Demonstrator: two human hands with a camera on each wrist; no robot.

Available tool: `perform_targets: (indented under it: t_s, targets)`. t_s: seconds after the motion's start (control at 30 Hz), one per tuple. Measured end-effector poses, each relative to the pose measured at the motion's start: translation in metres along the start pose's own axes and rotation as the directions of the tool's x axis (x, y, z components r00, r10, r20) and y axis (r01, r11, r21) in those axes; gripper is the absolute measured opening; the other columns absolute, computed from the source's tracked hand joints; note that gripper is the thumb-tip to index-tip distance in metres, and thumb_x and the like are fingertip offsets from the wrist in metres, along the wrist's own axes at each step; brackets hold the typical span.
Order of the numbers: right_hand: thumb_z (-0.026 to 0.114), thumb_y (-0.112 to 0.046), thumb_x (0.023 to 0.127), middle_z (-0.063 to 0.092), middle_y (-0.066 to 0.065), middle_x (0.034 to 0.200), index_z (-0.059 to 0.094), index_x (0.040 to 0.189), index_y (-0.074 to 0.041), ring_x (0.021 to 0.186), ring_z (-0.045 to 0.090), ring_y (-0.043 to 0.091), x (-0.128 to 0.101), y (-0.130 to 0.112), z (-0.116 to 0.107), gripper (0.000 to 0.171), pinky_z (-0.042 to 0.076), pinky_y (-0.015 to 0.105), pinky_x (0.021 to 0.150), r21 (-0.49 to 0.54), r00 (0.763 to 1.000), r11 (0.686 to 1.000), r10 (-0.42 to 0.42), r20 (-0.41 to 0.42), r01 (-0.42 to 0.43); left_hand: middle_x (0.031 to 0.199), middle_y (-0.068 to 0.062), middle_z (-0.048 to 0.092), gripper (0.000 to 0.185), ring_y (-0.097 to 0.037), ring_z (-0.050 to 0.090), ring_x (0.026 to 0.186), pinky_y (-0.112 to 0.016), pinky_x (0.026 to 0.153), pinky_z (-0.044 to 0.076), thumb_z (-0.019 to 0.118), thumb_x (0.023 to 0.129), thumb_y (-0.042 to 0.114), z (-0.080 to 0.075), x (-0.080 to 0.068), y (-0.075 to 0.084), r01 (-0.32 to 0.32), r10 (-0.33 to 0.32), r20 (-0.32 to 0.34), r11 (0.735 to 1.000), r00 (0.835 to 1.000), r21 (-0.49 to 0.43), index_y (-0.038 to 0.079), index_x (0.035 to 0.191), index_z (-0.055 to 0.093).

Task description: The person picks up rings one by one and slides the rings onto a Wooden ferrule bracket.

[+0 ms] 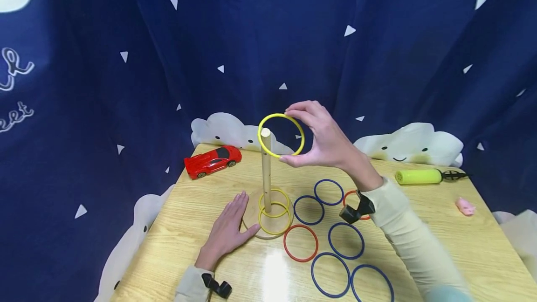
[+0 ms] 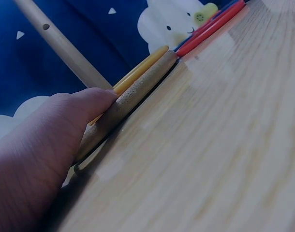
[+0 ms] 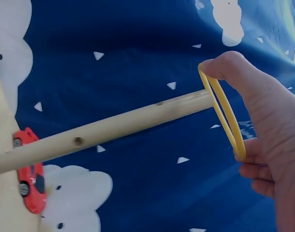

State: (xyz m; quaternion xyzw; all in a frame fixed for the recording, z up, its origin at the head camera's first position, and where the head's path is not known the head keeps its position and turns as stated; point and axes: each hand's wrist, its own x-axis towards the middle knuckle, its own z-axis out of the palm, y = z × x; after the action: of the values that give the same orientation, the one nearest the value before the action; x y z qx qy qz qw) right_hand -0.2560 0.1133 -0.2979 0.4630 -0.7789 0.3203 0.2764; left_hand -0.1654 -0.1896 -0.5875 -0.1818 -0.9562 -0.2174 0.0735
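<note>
Third yellow ring at the peg's tip

Loose rings (image 1: 330,281) lie low right, blue and red, not yet stacked; left hand (image 1: 228,229) lies flat, fingers straight, against the base (image 1: 251,220); two yellow rings (image 1: 274,213) are on; centre frame, right hand (image 1: 323,136) pinches the ring (image 1: 281,135) between thumb below and fingertips above, at the peg (image 1: 266,171) top.

Two bare hands, left hand (image 1: 226,229) and right hand (image 1: 323,136). Long cream sleeves (image 1: 402,232) reaching to both wrists, snug at the cuffs. Small black camera mounts (image 1: 356,209) strapped at each wrist, over the fabric.
</note>
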Motion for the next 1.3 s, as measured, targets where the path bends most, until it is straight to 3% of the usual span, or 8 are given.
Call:
perform_targets:
  t_s: [0.23, 0.43, 0.8, 1.03, 1.3]
  targets:
    - [0.095, -0.05, 0.061, 0.062, 0.01, 0.132, 0.067, 0.13, 0.001, 0.119, 0.055, 0.026, -0.021, 0.005, 0.03, 0.09, 0.045, 0.046, 0.099, 0.009, 0.997, 0.999, 0.046, 0.064, -0.047, 0.174, -0.004, 0.021, 0.1, -0.022, 0.016, 0.161, -0.046, 0.129, 0.022, 0.048, 0.097, 0.076, 0.001, 0.002, 0.0, 0.007, -0.007, 0.022, 1.0, 1.0, 0.004, 0.009, 0.167, 0.024]
    - [0.092, -0.056, 0.063, 0.063, 0.01, 0.131, 0.068, 0.127, 0.001, 0.12, 0.056, 0.026, -0.059, 0.011, 0.072, 0.09, 0.046, 0.049, 0.1, -0.01, 0.983, 0.995, 0.101, 0.15, -0.101, 0.174, -0.002, 0.019, 0.1, -0.02, 0.015, 0.161, -0.045, 0.129, 0.021, 0.047, 0.096, 0.077, 0.0, 0.002, -0.002, 0.013, -0.013, 0.018, 1.0, 1.0, 0.023, 0.011, 0.167, 0.023]
    - [0.084, -0.07, 0.066, 0.063, 0.004, 0.129, 0.07, 0.126, -0.003, 0.121, 0.057, 0.022, -0.139, 0.028, 0.151, 0.091, 0.05, 0.046, 0.102, -0.089, 0.928, 0.968, 0.249, 0.277, -0.234, 0.174, -0.003, 0.019, 0.1, -0.019, 0.013, 0.161, -0.044, 0.129, 0.02, 0.046, 0.097, 0.077, 0.001, 0.003, -0.002, 0.014, -0.015, 0.04, 1.0, 0.999, 0.021, 0.011, 0.167, 0.022]
    - [0.084, -0.069, 0.066, 0.063, 0.005, 0.131, 0.071, 0.126, -0.004, 0.12, 0.057, 0.023, -0.164, 0.032, 0.171, 0.089, 0.049, 0.045, 0.101, -0.125, 0.886, 0.952, 0.306, 0.349, -0.28, 0.175, -0.001, 0.016, 0.1, -0.018, 0.011, 0.161, -0.044, 0.129, 0.019, 0.045, 0.097, 0.077, 0.002, 0.003, 0.0, 0.026, -0.026, 0.055, 1.0, 0.998, 0.012, 0.012, 0.168, 0.02]
    - [0.081, -0.072, 0.068, 0.062, 0.003, 0.13, 0.071, 0.125, -0.007, 0.12, 0.055, 0.021, -0.171, 0.036, 0.183, 0.087, 0.048, 0.041, 0.102, -0.146, 0.88, 0.95, 0.311, 0.358, -0.276, 0.175, -0.002, 0.017, 0.099, -0.017, 0.012, 0.161, -0.043, 0.129, 0.02, 0.047, 0.097, 0.076, 0.002, 0.002, 0.0, 0.017, -0.018, 0.037, 1.0, 0.999, 0.012, 0.011, 0.168, 0.021]
